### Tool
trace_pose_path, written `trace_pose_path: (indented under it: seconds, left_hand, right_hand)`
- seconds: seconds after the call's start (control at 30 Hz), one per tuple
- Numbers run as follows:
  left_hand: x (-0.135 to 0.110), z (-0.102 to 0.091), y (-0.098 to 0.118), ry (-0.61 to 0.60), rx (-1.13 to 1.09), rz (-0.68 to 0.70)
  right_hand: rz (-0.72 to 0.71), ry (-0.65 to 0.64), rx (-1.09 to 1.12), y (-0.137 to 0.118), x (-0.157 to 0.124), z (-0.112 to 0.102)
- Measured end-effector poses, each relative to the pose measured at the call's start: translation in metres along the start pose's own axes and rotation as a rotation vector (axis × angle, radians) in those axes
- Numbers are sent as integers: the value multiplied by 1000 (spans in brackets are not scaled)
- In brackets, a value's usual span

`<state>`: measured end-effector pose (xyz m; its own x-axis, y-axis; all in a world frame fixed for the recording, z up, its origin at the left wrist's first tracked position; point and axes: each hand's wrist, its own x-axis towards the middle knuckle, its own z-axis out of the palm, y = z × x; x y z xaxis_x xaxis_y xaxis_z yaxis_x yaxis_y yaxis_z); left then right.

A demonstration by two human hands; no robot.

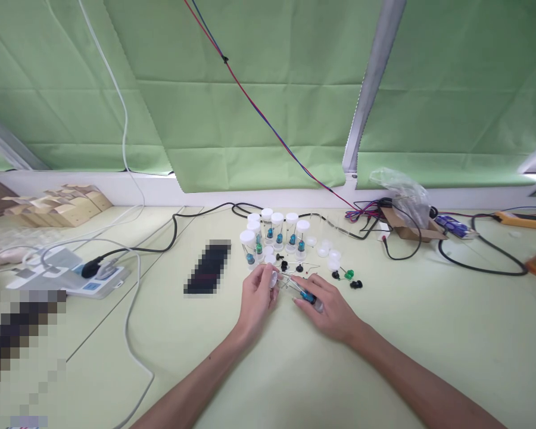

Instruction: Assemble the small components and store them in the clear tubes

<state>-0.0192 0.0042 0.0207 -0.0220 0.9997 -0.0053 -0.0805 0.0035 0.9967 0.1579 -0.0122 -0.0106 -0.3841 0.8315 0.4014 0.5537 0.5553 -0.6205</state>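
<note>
My left hand point(258, 294) is closed round a small white cap or vial end point(274, 279) on the pale green table point(429, 333). My right hand point(326, 305) pinches a clear vial with a blue part point(309, 296) inside, lying on its side between the hands. Just behind stand several upright clear vials with white caps point(274, 233), each holding a small blue or green part. Loose white caps point(330, 255) and small black and green parts point(349, 275) lie to the right of the vials.
A white power strip point(78, 275) with black plug and cables lies at left. A cardboard box with a plastic bag point(404, 221) and tangled black wires sit at the back right. Green blinds hang behind, and a dark flat object point(208, 267) lies left of the vials.
</note>
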Motion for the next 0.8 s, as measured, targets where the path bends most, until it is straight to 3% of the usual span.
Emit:
trace_pose_path:
  seconds: [0.43,0.8]
  left_hand:
    - [-6,1,-6,52,308,218]
    - [-10,5,-6,87,410,301]
  right_hand:
    - [-1,1,-15,-2,-2,1]
    - [18,31,-38,-2,-3,4]
